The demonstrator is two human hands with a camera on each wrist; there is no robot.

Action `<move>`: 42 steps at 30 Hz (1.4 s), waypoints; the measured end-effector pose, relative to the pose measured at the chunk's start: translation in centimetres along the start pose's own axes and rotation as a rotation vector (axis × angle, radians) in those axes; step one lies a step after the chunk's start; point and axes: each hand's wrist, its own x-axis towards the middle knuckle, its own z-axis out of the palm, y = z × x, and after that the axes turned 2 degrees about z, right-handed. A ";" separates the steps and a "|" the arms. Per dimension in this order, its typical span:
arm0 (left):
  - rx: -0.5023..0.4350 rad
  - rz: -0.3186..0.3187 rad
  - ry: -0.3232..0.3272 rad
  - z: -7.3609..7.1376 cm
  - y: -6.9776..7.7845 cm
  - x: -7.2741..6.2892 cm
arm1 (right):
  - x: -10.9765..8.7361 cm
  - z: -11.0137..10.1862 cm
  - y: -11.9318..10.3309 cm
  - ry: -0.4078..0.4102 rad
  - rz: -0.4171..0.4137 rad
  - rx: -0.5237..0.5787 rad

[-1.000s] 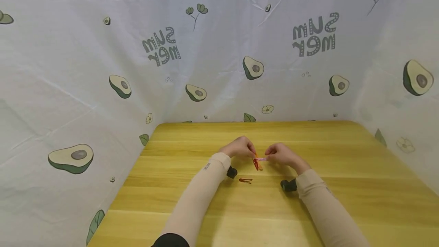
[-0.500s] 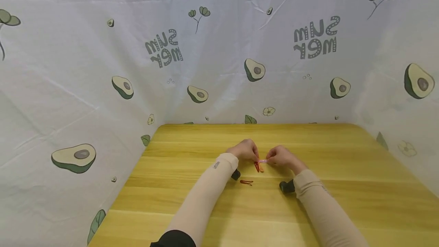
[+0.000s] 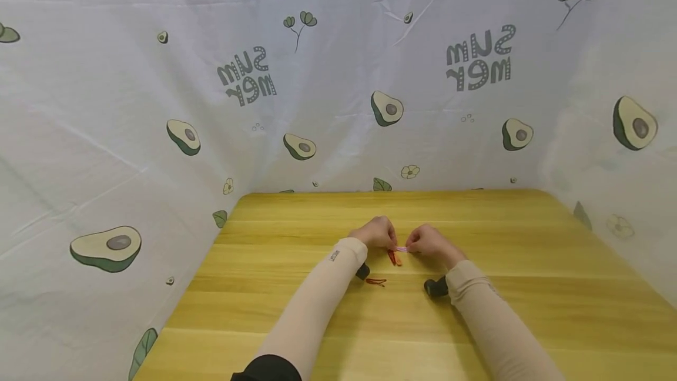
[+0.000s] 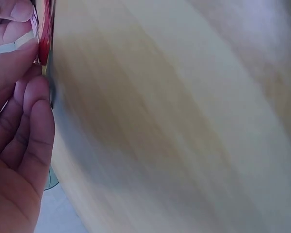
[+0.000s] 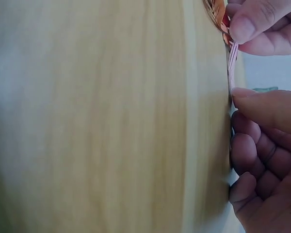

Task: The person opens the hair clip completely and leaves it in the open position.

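My left hand [image 3: 376, 232] pinches the left end of a slim pink hair clip [image 3: 402, 249], where a red hair clip [image 3: 391, 257] and an orange hair clip [image 3: 398, 259] hang together. Thumb and fingertips of my right hand [image 3: 429, 241] hold the pink clip's other end. In the right wrist view, the pink clip [image 5: 233, 65] spans the short gap between both hands, striped along its length. Beside my left thumb in the left wrist view, the red clip [image 4: 45, 36] shows edge-on. Another red hair clip [image 3: 376, 282] lies by itself on the table, nearer the person.
The wooden table [image 3: 370, 334] reaches back to a white cloth [image 3: 338, 75] printed with avocados. Dark wrist cameras hang under both forearms, the right one [image 3: 436, 288] close over the tabletop.
Both hands have come slightly closer together, and less of the pink clip shows between them. The left hand's fingers now cover more of the clips' joined end. The loose red clip stays put.
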 end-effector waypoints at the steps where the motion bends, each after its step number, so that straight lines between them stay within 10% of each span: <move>1: 0.001 0.000 0.001 0.0 0.0 0.1 | 0.0 0.0 0.0 0.001 0.001 -0.004; 24: 0.013 -0.050 -0.038 0.1 0.0 0.7 | 0.0 0.0 -0.1 -0.013 0.065 0.027; 42: -0.020 0.026 -0.014 -0.3 -0.5 -1.0 | -1.1 0.2 -1.0 0.002 -0.075 0.006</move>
